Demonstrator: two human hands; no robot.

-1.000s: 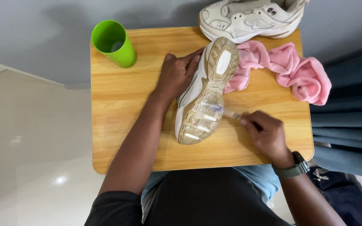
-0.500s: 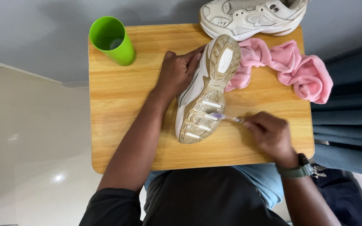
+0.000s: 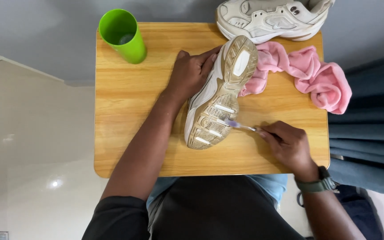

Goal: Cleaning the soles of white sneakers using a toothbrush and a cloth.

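A white sneaker [image 3: 218,95] is held sole-up at the table's [image 3: 125,124] middle by the left hand [image 3: 190,73], while a toothbrush [image 3: 238,126] is pressed against its sole by the right hand [image 3: 290,144].

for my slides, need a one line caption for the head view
Left hand steadies an upturned sneaker while right hand holds a toothbrush to its sole.

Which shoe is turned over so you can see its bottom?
The sneaker held by the left hand shows its tan sole. The other sneaker sits upright at the table's far edge.
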